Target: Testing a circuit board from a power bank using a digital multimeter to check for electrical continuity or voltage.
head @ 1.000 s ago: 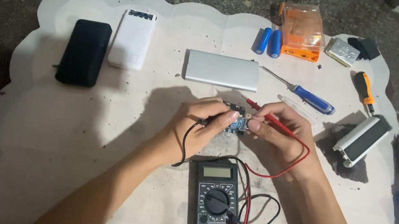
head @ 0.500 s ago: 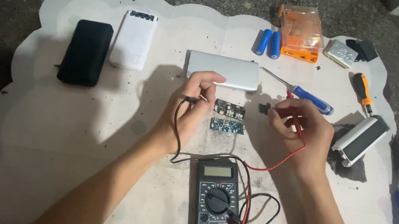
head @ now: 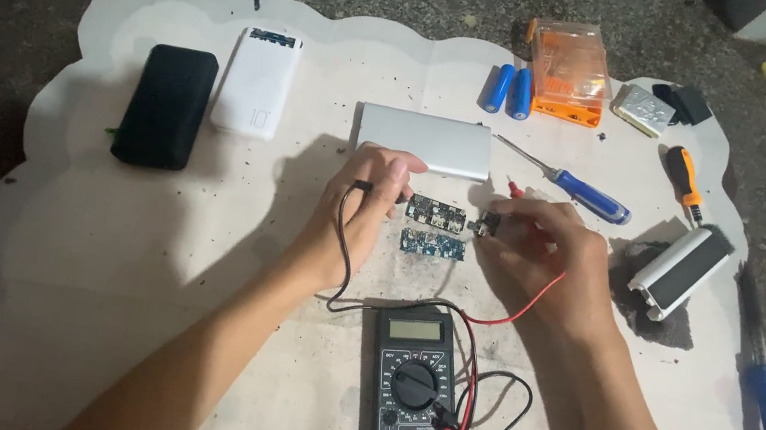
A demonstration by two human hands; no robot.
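Note:
My left hand pinches the black probe, its black lead running down to the black multimeter near me. The probe's tip points at a small dark circuit board. A second blue board lies just below it. My right hand holds the red probe and its fingertips touch a small dark part at the upper board's right end. The red lead loops back to the meter.
On the white sheet lie a silver power bank, a white one and a black one. Two blue cells, an orange box, blue and orange screwdrivers and a silver case lie at the right.
The hands were together over the boards, then drew apart. My right hand has since come back left onto the small dark part beside the upper board.

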